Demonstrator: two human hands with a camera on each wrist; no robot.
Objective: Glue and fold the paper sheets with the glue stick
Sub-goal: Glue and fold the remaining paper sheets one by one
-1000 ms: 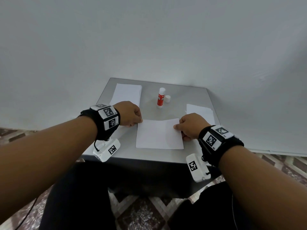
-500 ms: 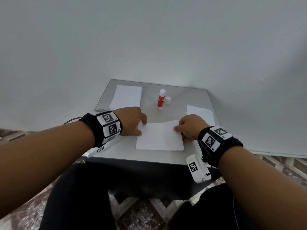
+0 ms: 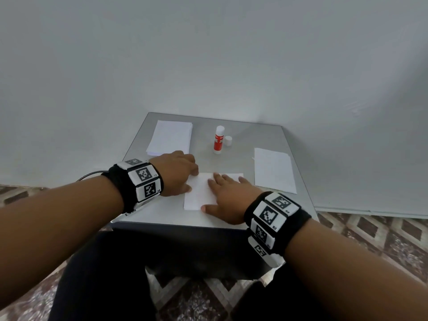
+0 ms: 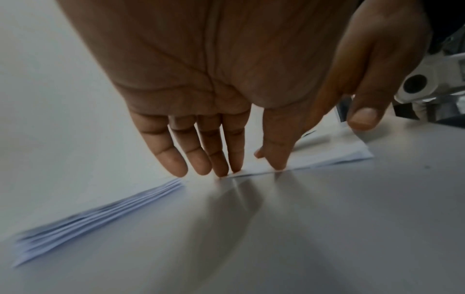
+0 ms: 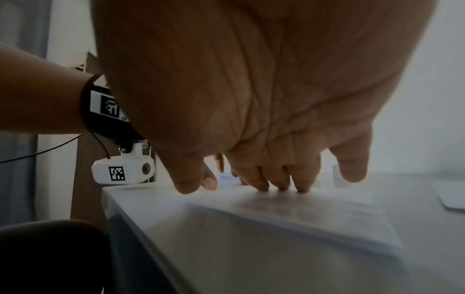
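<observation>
Folded white paper lies under flat hands.

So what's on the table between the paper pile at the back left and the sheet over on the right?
Head view: the uncapped glue stick, standing, its cap beside it.

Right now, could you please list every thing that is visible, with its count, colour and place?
table: one, grey, against the white wall.
folded sheet: one, white, near front edge, under both hands.
paper stack: one, white, back left.
finished sheets: one small pile, white, right side.
glue stick: one, red and white, upright, uncapped, back centre.
cap: one, white, just right of the glue stick.
floor: patterned brown tiles, around the table.
wrist bands: two, black with white markers.
left hand: fingertips on the sheet's left edge.
right hand: flat, pressing the sheet.
</observation>
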